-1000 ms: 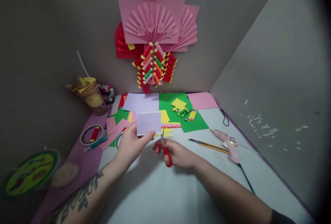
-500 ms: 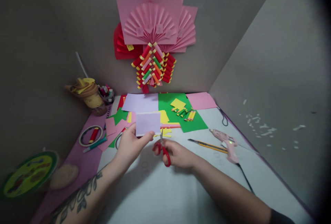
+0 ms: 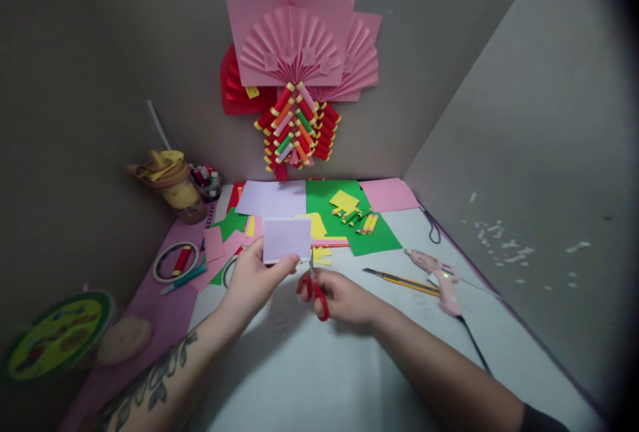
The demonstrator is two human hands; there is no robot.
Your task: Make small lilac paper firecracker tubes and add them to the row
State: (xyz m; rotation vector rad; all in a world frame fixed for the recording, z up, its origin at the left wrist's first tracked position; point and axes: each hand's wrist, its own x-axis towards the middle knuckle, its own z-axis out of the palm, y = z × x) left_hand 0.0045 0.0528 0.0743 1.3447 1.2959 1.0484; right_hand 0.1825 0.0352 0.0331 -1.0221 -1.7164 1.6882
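My left hand (image 3: 257,272) pinches a small lilac paper square (image 3: 287,240) by its lower left side, thumb in front. Pale strips run along the square's top and bottom edges. Red-handled scissors (image 3: 316,295) are in my right hand (image 3: 342,295), fingers in the loops and blades pointing up. The blade tips are at the lower right corner of the square; whether they touch the paper I cannot tell. Behind the hands lie yellow paper strips (image 3: 323,257) and a green sheet (image 3: 377,235) bearing several small rolled paper tubes (image 3: 367,223).
To the right lie a yellow utility knife (image 3: 404,281) and a pink glue gun (image 3: 444,279) with a cord. A tape roll (image 3: 156,265), a teal pen (image 3: 184,279) and a drink cup (image 3: 180,196) stand left. Pink paper fans (image 3: 289,39) hang on the wall behind.
The lilac square and my left hand have shifted very slightly to the right. The scissors have stayed almost in place beside the square's corner.
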